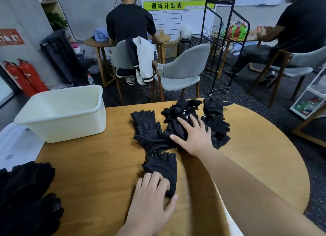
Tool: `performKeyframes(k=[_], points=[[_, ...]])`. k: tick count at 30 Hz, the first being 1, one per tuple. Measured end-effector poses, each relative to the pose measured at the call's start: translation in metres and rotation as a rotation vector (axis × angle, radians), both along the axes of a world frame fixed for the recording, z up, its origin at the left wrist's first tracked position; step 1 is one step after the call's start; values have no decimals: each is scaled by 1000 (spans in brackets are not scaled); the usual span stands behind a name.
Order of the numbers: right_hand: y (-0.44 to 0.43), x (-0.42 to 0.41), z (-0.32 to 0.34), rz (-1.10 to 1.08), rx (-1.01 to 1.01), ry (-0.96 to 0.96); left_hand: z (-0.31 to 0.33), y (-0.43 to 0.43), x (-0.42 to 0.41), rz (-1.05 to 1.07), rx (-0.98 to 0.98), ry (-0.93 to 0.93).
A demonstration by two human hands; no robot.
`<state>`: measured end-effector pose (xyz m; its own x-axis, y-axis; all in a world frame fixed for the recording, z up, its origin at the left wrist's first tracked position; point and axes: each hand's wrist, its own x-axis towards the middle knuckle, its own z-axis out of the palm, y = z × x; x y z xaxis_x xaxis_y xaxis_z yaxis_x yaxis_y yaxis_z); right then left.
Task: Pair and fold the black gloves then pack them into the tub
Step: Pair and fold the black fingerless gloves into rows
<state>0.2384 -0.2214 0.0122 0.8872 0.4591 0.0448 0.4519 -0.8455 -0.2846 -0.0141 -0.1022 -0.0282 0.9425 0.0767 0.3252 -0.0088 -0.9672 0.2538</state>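
A pile of black gloves [211, 115] lies at the far middle of the round wooden table [98, 174]. My right hand [195, 136] rests flat on the pile, fingers spread, gripping nothing that I can see. To its left lie two fingerless black gloves [148, 128], one overlapping the other. Nearer to me lies a single fingerless black glove [164, 165]; my left hand [151, 197] presses on its near end with fingers apart. The cream plastic tub [61, 128] stands at the table's far left and looks empty.
More black gloves [26, 191] lie at the near left edge. A white sheet [15, 144] lies beside the tub. Behind the table stand grey chairs [178, 71], a black wire rack [222, 41] and two seated persons. Red fire extinguishers [26, 76] stand at the left wall.
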Motion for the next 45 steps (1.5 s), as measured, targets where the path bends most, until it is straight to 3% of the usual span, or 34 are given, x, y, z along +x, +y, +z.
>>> performKeyframes(k=[5,11,14,17,27,35,41,45], points=[[-17,29,21,-240,97,-240,-3,1,2,-7,8,-6],[-51,93,23,-272,-170,-4,-7,2,7,-6,14,-27],[-51,108,11,-259,-214,136,-9,3,8,-4,8,-25],[-49,113,0,-265,-187,149,-9,3,8,-3,6,-15],[-61,92,25,-285,126,-352,0,-1,3,32,9,71],[-64,-31,29,-145,214,-536,9,-6,-2,88,90,148],[-54,-142,-29,55,-14,-412,14,-9,-10,91,125,142],[-58,-179,-49,132,-23,-370,14,-9,-22,103,107,154]])
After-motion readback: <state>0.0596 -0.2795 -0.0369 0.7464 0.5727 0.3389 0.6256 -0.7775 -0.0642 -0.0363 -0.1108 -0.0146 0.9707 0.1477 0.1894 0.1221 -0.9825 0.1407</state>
